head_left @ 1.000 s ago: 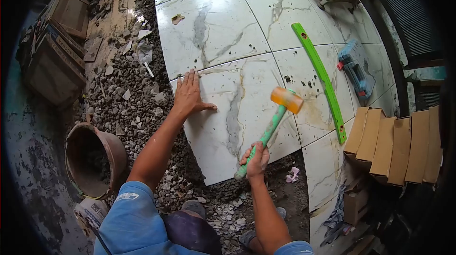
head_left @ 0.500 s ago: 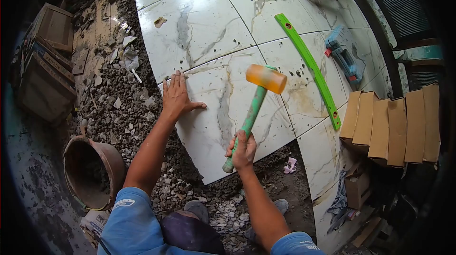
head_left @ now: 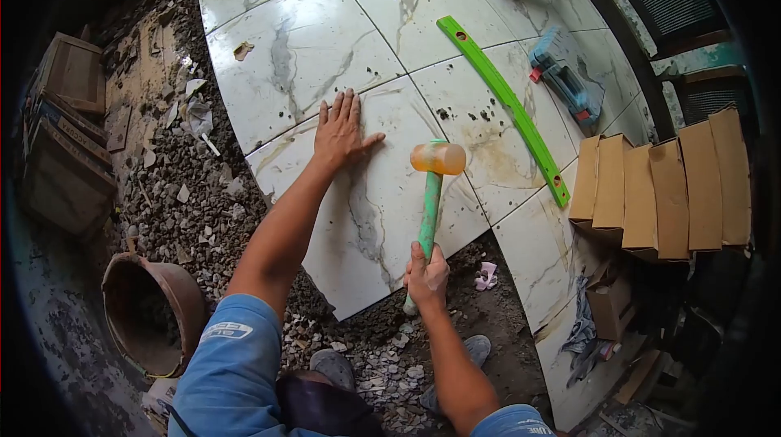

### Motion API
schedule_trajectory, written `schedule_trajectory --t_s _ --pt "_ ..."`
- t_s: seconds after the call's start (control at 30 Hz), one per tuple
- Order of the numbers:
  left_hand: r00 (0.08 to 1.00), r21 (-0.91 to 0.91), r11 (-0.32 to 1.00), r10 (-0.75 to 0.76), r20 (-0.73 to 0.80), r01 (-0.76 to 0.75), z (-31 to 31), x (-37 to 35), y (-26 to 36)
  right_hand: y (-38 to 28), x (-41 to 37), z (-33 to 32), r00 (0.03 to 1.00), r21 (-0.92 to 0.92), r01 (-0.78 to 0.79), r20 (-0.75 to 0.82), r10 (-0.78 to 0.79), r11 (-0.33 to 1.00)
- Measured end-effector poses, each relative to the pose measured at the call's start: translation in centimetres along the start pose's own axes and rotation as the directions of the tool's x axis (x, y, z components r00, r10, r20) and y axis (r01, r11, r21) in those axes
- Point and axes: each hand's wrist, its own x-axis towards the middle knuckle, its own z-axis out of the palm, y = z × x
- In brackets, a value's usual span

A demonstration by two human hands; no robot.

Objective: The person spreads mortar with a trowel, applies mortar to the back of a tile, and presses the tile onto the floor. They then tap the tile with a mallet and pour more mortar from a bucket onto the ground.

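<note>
My left hand (head_left: 340, 132) lies flat with fingers spread on a white marble-patterned floor tile (head_left: 325, 229), near the seam with the tile behind it. In my right hand (head_left: 427, 278) is a rubber mallet (head_left: 439, 159) with an orange head and a worn green handle. Its head shows over the right part of that same tile, close to the seam. The tile's near edges border loose gravel and dark mortar. A long green spirit level (head_left: 508, 103) rests on the laid tiles to the right.
A bucket (head_left: 175, 294) of dark mix stands at the lower left on rubble (head_left: 183, 193). Cardboard boxes (head_left: 639, 193) line the right side. A blue plastic case (head_left: 569, 79) sits beyond the level. Stacked cartons (head_left: 69, 144) are at the far left, and a pink scrap (head_left: 486, 276) lies on the mortar.
My left hand has slid right and forward across the tile, toward the back seam. The mallet has shifted slightly and its handle stands more upright in view. The camera view has turned a little.
</note>
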Motion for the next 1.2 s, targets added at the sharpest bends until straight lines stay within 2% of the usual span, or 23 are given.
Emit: schedule_trajectory --t_s 0.03,0.07,0.13,0.2,0.27,0.4,0.53,0.6,0.67,0.73,0.87,0.93,1.0,1.07,1.1,1.2 --pt "0.998 -0.013 1.000 -0.019 -0.066 0.018 0.3 0.5 0.5 0.2 0.8 0.2 0.990 -0.128 0.127 -0.048 -0.134 0.984" --pt "0.998 -0.016 1.000 -0.014 -0.058 0.014 0.5 0.7 0.8 0.3 1.1 -0.1 0.991 -0.130 0.118 -0.053 -0.126 0.984" --pt "0.997 0.002 0.999 -0.034 -0.067 0.034 0.5 0.9 0.7 -0.7 2.2 0.1 0.949 -0.316 0.262 -0.087 -0.303 0.912" --pt "0.998 0.011 1.000 -0.026 -0.061 0.026 0.8 1.0 0.6 -1.0 3.9 1.1 0.964 -0.297 0.226 -0.072 -0.257 0.928" --pt "0.996 0.005 0.999 -0.042 -0.073 0.043 0.7 1.1 0.7 -0.1 6.1 2.3 0.964 -0.389 0.249 0.012 -0.266 0.887" --pt "0.996 0.055 0.998 -0.033 -0.087 0.038 1.0 1.1 0.5 -2.5 5.8 2.4 0.976 -0.360 0.216 0.081 -0.200 0.908" --pt "0.996 0.039 0.998 -0.038 -0.081 0.041 0.9 1.1 0.8 -2.2 0.1 -0.9 0.951 -0.363 0.300 0.042 -0.307 0.882" --pt "0.990 0.079 0.997 -0.010 -0.139 0.021 1.8 1.6 1.6 -0.7 -3.1 -3.9 0.918 -0.356 0.387 0.068 -0.390 0.850" --pt "0.957 0.154 0.948 0.287 -0.026 -0.280 2.1 2.4 2.8 1.6 -5.7 -6.1 0.918 -0.380 0.377 0.034 -0.395 0.844" --pt "0.923 0.080 0.919 0.385 0.014 -0.385 2.6 2.9 6.6 3.8 -7.3 -7.1 0.915 -0.402 0.374 0.011 -0.404 0.836" --pt "0.917 0.024 0.916 0.399 0.025 -0.399 4.4 3.7 12.6 5.1 -8.6 -8.8 0.942 -0.407 0.256 -0.096 -0.320 0.877" --pt "0.909 0.048 0.909 0.415 -0.029 -0.414 4.8 3.0 13.9 4.7 -8.7 -9.5 0.964 -0.341 0.156 -0.151 -0.218 0.927" --pt "0.896 0.037 0.895 0.445 0.010 -0.445 4.1 0.9 15.1 5.6 -8.6 -10.6 0.951 -0.326 0.162 -0.201 -0.235 0.931" --pt "0.839 0.055 0.838 0.538 0.081 -0.543 3.5 -2.2 16.2 6.2 -8.7 -11.5 0.933 -0.344 0.153 -0.258 -0.250 0.926" --pt "0.806 0.007 0.808 0.587 0.074 -0.589 3.4 -3.9 17.1 6.2 -8.4 -11.8 0.900 -0.341 0.204 -0.304 -0.313 0.918" --pt "0.752 -0.100 0.758 0.652 0.096 -0.645 3.4 -7.9 20.7 7.0 -8.1 -12.8 0.901 -0.291 0.128 -0.366 -0.234 0.948"
